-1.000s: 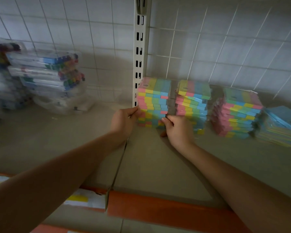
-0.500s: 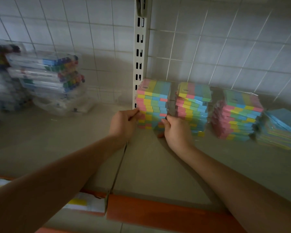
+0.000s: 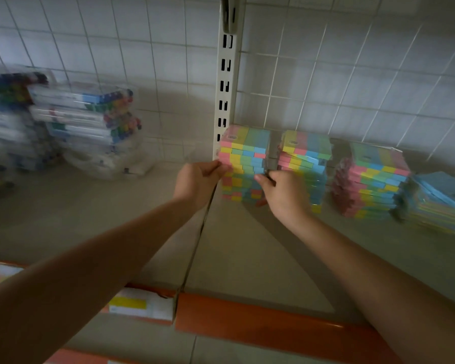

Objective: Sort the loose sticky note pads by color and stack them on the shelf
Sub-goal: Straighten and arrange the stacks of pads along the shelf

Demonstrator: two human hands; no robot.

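A tall stack of striped pink, yellow, green and blue sticky note pads (image 3: 244, 158) stands on the beige shelf (image 3: 142, 232) beside the white slotted upright. My left hand (image 3: 197, 182) grips its left side at mid height, fingers curled. My right hand (image 3: 281, 193) grips its right side, thumb on the front. A second striped stack (image 3: 307, 153) stands just right of it, partly behind my right hand. A third, leaning stack (image 3: 373, 179) follows, then a low pile of blue-topped pads (image 3: 441, 200) at the far right.
Clear packs of coloured markers (image 3: 90, 122) are piled at the back left, with more at the far left edge. A wire grid wall runs behind everything. The white slotted upright (image 3: 225, 88) divides the shelf. An orange price rail (image 3: 273, 329) lines the front edge.
Both hands have slid a little higher along the sides of the leftmost stack. The stacks themselves stay where they were.
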